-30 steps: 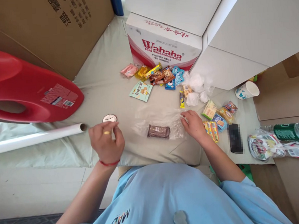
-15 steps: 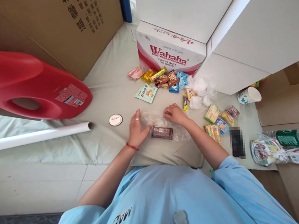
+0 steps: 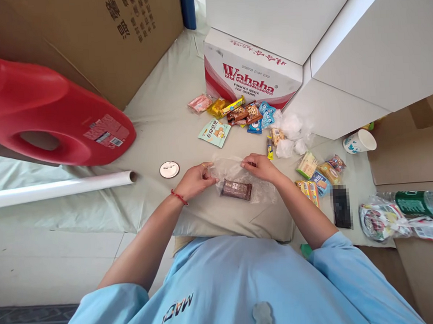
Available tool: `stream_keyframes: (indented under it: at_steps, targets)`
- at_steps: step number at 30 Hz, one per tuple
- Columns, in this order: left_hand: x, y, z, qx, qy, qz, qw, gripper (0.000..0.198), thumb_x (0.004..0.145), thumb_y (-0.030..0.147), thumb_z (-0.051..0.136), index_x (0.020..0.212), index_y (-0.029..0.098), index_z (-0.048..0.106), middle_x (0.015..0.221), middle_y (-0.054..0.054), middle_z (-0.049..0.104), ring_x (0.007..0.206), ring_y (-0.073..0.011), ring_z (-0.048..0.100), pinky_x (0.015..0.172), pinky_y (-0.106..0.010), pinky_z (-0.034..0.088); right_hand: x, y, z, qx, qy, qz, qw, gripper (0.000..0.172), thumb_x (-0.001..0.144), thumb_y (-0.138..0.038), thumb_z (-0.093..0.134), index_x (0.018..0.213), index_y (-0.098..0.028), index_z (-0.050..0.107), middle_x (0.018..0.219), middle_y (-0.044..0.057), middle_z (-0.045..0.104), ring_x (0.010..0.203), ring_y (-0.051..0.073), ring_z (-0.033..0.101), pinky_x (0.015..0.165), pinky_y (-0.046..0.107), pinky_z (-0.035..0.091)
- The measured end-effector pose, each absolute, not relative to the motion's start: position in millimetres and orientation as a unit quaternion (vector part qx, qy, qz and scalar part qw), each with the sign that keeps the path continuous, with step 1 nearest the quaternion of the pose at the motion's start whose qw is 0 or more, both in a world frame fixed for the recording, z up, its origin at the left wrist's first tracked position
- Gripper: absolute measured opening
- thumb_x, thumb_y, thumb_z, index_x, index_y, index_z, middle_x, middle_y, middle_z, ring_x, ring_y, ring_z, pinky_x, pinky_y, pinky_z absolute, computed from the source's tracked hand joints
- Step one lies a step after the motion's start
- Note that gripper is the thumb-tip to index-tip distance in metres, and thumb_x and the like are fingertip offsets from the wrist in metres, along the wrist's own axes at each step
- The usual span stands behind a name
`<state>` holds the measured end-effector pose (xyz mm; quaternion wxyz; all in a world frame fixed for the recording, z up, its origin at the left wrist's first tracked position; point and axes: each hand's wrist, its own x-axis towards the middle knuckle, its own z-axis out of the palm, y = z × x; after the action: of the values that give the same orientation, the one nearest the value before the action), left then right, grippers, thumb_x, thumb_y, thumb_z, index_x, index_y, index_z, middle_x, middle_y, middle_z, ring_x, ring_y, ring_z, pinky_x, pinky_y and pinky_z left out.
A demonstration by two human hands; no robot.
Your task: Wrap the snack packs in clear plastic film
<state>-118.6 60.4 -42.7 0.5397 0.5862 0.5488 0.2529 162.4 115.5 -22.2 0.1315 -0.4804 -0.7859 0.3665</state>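
A clear plastic bag [image 3: 262,191] lies on the grey-green cloth [image 3: 157,131] with a dark brown snack bar [image 3: 236,189] inside it. My left hand [image 3: 195,180] pinches the bag's far left edge. My right hand [image 3: 261,167] pinches the far right edge of the same bag. Both hands hold the bag's rim a little above the cloth, just beyond the brown bar.
Several snack packets [image 3: 243,114] lie before a Wahaha carton [image 3: 250,75], more packets [image 3: 317,173] to the right. A round badge [image 3: 169,169], white tube [image 3: 58,187], red jug [image 3: 43,122], paper cup [image 3: 358,141], dark phone [image 3: 341,206] and green bottle [image 3: 418,202] surround me.
My left hand came down from the air near the badge to the bag's left edge. My right hand slid from the bag's right side to its far rim. Both now pinch it.
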Motion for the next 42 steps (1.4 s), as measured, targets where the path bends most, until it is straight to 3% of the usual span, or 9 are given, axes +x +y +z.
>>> stream_keyframes:
  at_steps: [2,6,13,19,22,27,33,38,42]
  targets:
    - [-118,59,-43,0.565,0.562,0.251,0.55,0.039,0.07,0.054,0.075,0.09,0.021,0.071,0.056,0.006,0.05,0.059,-0.0169,0.051,0.066,-0.031,0.043,162,110,-20,-0.467,-0.792,0.368,0.14,0.027,0.101,-0.036,0.057,0.09,-0.018,0.074,0.083,0.002,0.061,0.075,0.015,0.056,0.074,0.027,0.041]
    - [-117,54,-41,0.55,0.602,0.299,0.496,0.036,0.069,0.055,0.075,0.073,0.022,0.062,0.076,0.0,0.06,0.071,-0.0166,0.053,0.069,-0.03,0.043,163,100,-16,-0.45,-0.803,0.363,0.148,0.04,0.105,-0.047,0.049,0.085,-0.02,0.071,0.078,0.001,0.055,0.074,0.016,0.054,0.072,0.027,0.042]
    - [-116,49,-39,0.395,0.594,0.393,0.579,0.051,0.06,0.05,0.083,0.075,0.023,0.042,0.084,0.0,0.066,0.07,-0.0153,0.064,0.064,-0.027,0.044,163,94,-19,-0.455,-0.8,0.359,0.16,0.044,0.106,-0.047,0.046,0.074,-0.02,0.062,0.074,0.0,0.047,0.073,0.015,0.051,0.069,0.027,0.04]
    - [-121,44,-29,0.3,0.581,0.4,0.643,0.045,0.074,0.053,0.071,0.101,0.021,0.055,0.113,-0.01,0.076,0.051,-0.0093,0.056,0.049,-0.026,0.037,162,94,-23,-0.46,-0.794,0.361,0.168,0.04,0.105,-0.043,0.048,0.078,-0.02,0.066,0.076,0.0,0.05,0.075,0.016,0.053,0.072,0.028,0.041]
    - [-126,48,-25,0.306,0.571,0.374,0.663,0.044,0.068,0.044,0.075,0.103,0.02,0.062,0.122,-0.012,0.076,0.047,-0.0063,0.049,0.042,-0.024,0.026,162,95,-25,-0.457,-0.793,0.362,0.173,0.038,0.105,-0.042,0.049,0.082,-0.019,0.068,0.077,0.001,0.051,0.076,0.016,0.054,0.073,0.029,0.042]
    - [-128,57,-28,0.371,0.579,0.307,0.658,0.058,0.059,0.047,0.085,0.106,0.017,0.068,0.08,-0.005,0.078,0.054,-0.0104,0.051,0.051,-0.024,0.033,162,94,-25,-0.455,-0.792,0.366,0.178,0.039,0.105,-0.043,0.049,0.08,-0.019,0.068,0.079,0.002,0.056,0.078,0.017,0.056,0.077,0.03,0.045]
    - [-132,54,-40,0.405,0.647,0.284,0.58,0.048,0.059,0.061,0.083,0.072,0.017,0.068,0.057,0.0,0.064,0.05,-0.0103,0.041,0.05,-0.024,0.028,163,90,-19,-0.449,-0.799,0.353,0.188,0.039,0.105,-0.044,0.049,0.08,-0.019,0.066,0.078,0.002,0.055,0.08,0.017,0.056,0.076,0.029,0.043]
    - [-140,40,-32,0.359,0.606,0.319,0.634,0.071,0.075,0.079,0.064,0.104,0.015,0.067,0.072,-0.004,0.069,0.048,-0.0084,0.036,0.047,-0.023,0.023,161,90,-16,-0.446,-0.802,0.354,0.18,0.041,0.105,-0.043,0.048,0.075,-0.019,0.063,0.075,0.0,0.049,0.075,0.016,0.053,0.073,0.028,0.039]
    - [-152,28,-30,0.371,0.556,0.373,0.644,0.082,0.082,0.075,0.061,0.143,0.023,0.046,0.108,-0.008,0.069,0.057,-0.0086,0.045,0.048,-0.022,0.027,160,93,-15,-0.446,-0.802,0.355,0.18,0.039,0.105,-0.042,0.048,0.077,-0.019,0.063,0.076,0.0,0.049,0.075,0.015,0.052,0.073,0.028,0.039]
